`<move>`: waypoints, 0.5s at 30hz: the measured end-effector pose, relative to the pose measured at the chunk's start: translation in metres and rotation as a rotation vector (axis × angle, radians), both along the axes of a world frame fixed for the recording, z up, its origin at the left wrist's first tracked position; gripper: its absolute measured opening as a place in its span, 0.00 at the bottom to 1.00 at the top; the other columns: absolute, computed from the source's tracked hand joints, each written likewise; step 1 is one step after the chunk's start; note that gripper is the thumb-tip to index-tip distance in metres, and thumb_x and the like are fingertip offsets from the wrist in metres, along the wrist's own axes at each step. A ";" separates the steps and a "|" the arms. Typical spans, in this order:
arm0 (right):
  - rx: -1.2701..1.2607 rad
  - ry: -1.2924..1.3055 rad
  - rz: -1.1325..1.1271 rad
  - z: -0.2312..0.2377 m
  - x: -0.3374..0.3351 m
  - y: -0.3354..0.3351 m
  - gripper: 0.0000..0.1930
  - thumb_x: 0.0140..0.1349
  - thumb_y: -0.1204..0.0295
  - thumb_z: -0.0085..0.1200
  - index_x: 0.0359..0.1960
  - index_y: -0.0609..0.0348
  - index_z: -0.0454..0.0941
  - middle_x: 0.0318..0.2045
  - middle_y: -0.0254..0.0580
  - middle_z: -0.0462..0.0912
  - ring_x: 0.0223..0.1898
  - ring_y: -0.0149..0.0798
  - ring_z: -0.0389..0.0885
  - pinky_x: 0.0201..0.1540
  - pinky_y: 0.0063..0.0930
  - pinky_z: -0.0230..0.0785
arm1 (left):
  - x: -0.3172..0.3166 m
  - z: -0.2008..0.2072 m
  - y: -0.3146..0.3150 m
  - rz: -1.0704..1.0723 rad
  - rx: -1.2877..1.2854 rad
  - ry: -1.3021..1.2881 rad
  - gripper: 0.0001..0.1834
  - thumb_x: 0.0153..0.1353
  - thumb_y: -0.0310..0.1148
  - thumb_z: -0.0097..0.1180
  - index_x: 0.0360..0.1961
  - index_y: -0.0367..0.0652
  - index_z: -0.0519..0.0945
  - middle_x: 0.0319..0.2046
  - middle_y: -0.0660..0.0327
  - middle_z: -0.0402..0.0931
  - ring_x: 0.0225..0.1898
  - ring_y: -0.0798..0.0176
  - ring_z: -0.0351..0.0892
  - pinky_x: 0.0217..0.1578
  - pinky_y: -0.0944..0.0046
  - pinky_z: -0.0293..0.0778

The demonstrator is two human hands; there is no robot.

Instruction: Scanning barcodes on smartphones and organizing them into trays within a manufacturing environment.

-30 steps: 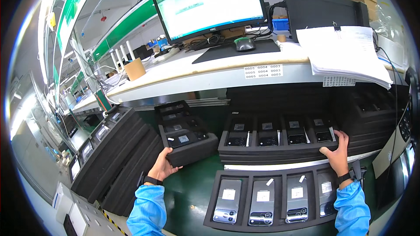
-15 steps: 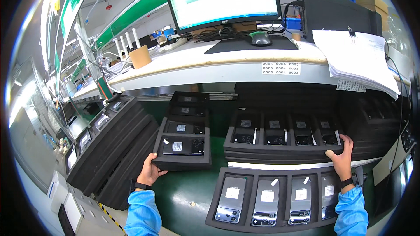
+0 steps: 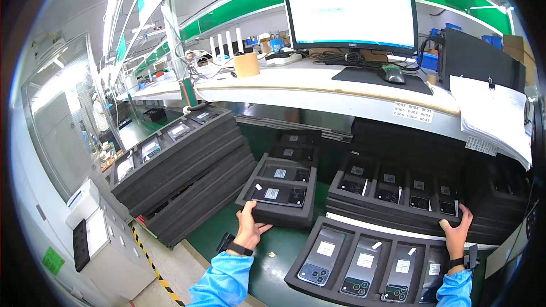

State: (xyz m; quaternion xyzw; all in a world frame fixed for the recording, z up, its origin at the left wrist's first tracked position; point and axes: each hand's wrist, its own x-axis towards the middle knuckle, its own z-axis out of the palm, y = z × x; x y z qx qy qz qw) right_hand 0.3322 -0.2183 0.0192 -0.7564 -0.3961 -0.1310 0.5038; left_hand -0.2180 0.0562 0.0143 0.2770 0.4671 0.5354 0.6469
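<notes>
My left hand [image 3: 248, 228] grips the near left corner of a black foam tray [image 3: 282, 211], its fingers at the front wall. Dark smartphones lie in that tray's pockets, the closest being a black phone [image 3: 280, 194] with a white label. My right hand [image 3: 456, 233] is closed round the near right corner of another foam tray [image 3: 392, 203], thumb in front and fingers over the end. That tray tops a stack and holds a row of dark phones [image 3: 388, 187]. Nearer to me lies a third foam tray [image 3: 335, 294] with grey phones [image 3: 322, 257], partly covered by my right sleeve.
Tall stacks of foam trays [image 3: 187, 176] stand at left, phones on top. Above the green work surface [image 3: 267, 261] runs a white shelf [image 3: 318, 92] with a monitor [image 3: 351, 14], mouse [image 3: 392, 74] and papers [image 3: 492, 113]. A white cabinet [image 3: 116, 250] stands lower left.
My view has swung to the left, so everything sits further right and more of the left stacks and floor shows. Both hands stay on the same tray corners.
</notes>
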 end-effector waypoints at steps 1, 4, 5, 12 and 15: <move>0.003 -0.002 -0.002 0.000 0.001 -0.001 0.42 0.44 0.70 0.71 0.65 0.59 0.68 0.64 0.52 0.66 0.68 0.55 0.64 0.73 0.44 0.56 | -0.009 0.002 -0.006 -0.036 0.012 -0.013 0.44 0.56 0.55 0.61 0.67 0.41 0.59 0.60 0.43 0.69 0.58 0.33 0.75 0.59 0.29 0.69; -0.024 -0.010 -0.025 -0.001 0.003 -0.008 0.42 0.43 0.70 0.72 0.65 0.58 0.68 0.64 0.52 0.65 0.67 0.55 0.65 0.72 0.44 0.56 | -0.038 0.011 -0.035 -0.076 -0.039 0.032 0.45 0.56 0.60 0.58 0.66 0.39 0.66 0.60 0.42 0.70 0.62 0.35 0.72 0.64 0.34 0.65; -0.015 -0.015 -0.021 -0.001 0.003 -0.007 0.42 0.43 0.71 0.72 0.65 0.58 0.68 0.64 0.52 0.65 0.67 0.56 0.65 0.72 0.44 0.56 | -0.044 0.019 -0.049 -0.097 -0.050 0.048 0.46 0.55 0.62 0.58 0.67 0.40 0.66 0.60 0.42 0.70 0.63 0.36 0.71 0.65 0.36 0.64; -0.206 0.092 -0.076 0.021 -0.012 -0.026 0.48 0.50 0.68 0.72 0.73 0.57 0.58 0.67 0.62 0.60 0.68 0.62 0.64 0.71 0.47 0.59 | -0.145 0.019 -0.100 0.052 -0.056 0.128 0.46 0.53 0.66 0.59 0.64 0.43 0.71 0.62 0.46 0.71 0.60 0.44 0.72 0.62 0.44 0.66; -0.329 0.072 -0.019 0.060 -0.045 -0.071 0.44 0.53 0.70 0.69 0.73 0.58 0.60 0.67 0.61 0.66 0.69 0.59 0.66 0.71 0.44 0.61 | -0.216 -0.003 -0.108 0.142 0.200 -0.010 0.32 0.64 0.52 0.56 0.62 0.42 0.75 0.58 0.53 0.76 0.58 0.50 0.75 0.61 0.51 0.69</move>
